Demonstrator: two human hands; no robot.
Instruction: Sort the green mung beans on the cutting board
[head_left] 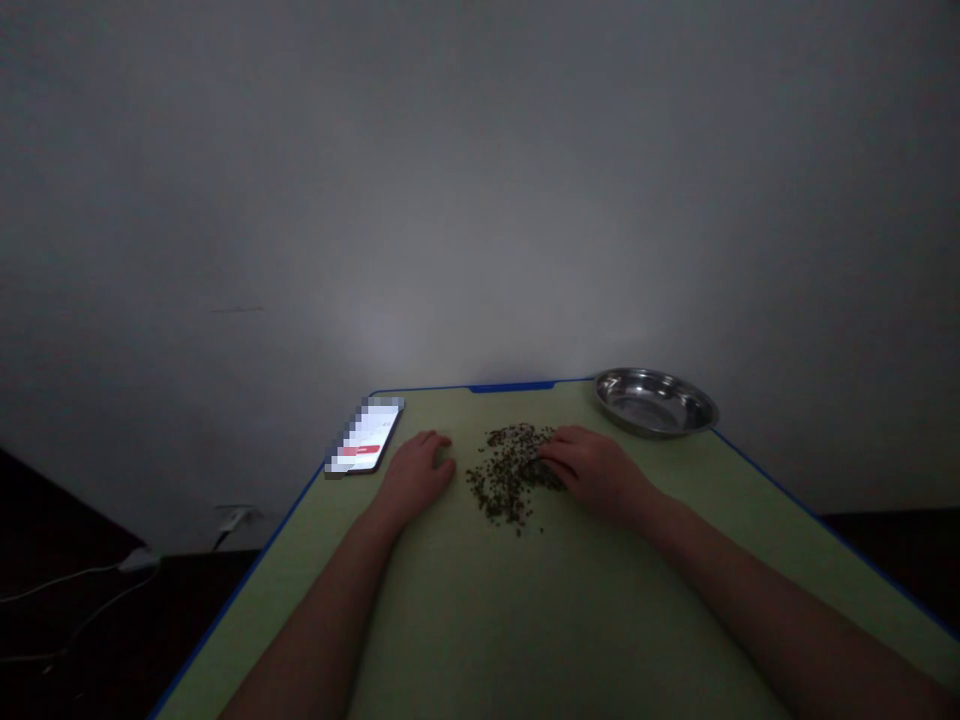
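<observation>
Small dark grains, like seeds or dried beans (504, 482), lie loosely spread over the middle of the green table. My right hand (596, 472) is at their right side, its thumb and fingers pinched together low over the grains. A thin dark shape shows at those fingertips, too dim to name. To the left of the grains, my left hand (416, 472) rests on the tabletop, thumb and forefinger apart, holding nothing. It does not touch the grains.
A shallow steel bowl (654, 405) stands at the table's back right corner. On the left edge lies a phone (373, 440) with its screen lit. The green table (555, 620) has blue edging and meets a grey wall. Cables and a plug (139, 560) are at lower left.
</observation>
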